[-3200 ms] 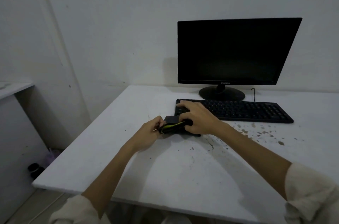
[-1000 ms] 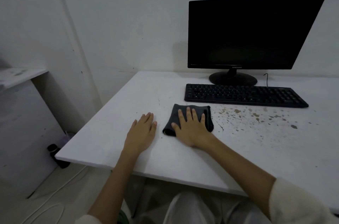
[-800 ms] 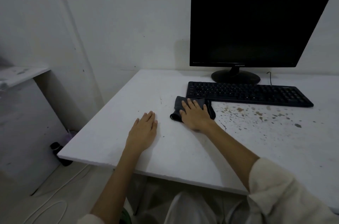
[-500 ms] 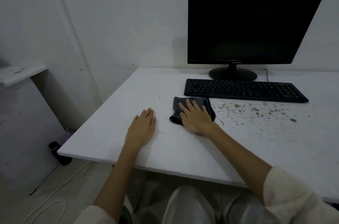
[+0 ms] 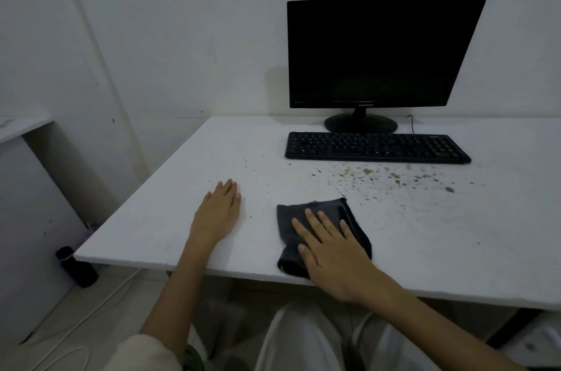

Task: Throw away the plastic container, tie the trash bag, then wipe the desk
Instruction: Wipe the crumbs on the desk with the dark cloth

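**Cloth pinned at the near edge, spatter ahead**

The right hand (image 5: 331, 252) lay flat on the dark cloth (image 5: 288, 225), fingers straight and spread, pressing it onto the desk (image 5: 425, 234) at its near edge. The left hand (image 5: 217, 214) rested open, palm down, nearer the left edge. The brown spatter (image 5: 367, 171) sat beyond the cloth and to its right, just short of the keyboard (image 5: 376, 147). That looked like the right hand's reach.

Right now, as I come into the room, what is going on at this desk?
A person sits at a white desk and is wiping it. The right hand presses flat on a dark cloth near the front edge, and the left hand rests flat on the desk beside it. Brown specks between the cloth and the keyboard are not yet wiped. The monitor is dark.
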